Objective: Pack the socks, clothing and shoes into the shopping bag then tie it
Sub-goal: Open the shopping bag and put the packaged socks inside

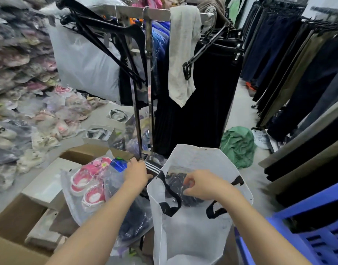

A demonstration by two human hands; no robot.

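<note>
shopping bag (pixel 183 226): lower centre of the frame, upright, mouth wide open, black handles (pixel 174 197) flopped inward; not tied.
right hand (pixel 206 185): over the bag mouth, fingers curled, thumb and fingertips pinching the plastic of a dark packet (pixel 175 182). Looks like it is seating the packet low so there is room on top.
dark packet: inside the bag, upper part.
left hand (pixel 136 172): left of the bag rim, lying on a striped packet (pixel 152 167). Fingers bent down and tips hidden, so can't tell if they are clamped. Probably lining up the next item.
pink shoes (pixel 87 186): in clear wrap, left of centre, on cardboard boxes (pixel 15 217), outside the bag.
stage: packing under way, by my read; shoes and tie left.
blue crate (pixel 317 236): lower right, beside the bag.
</note>
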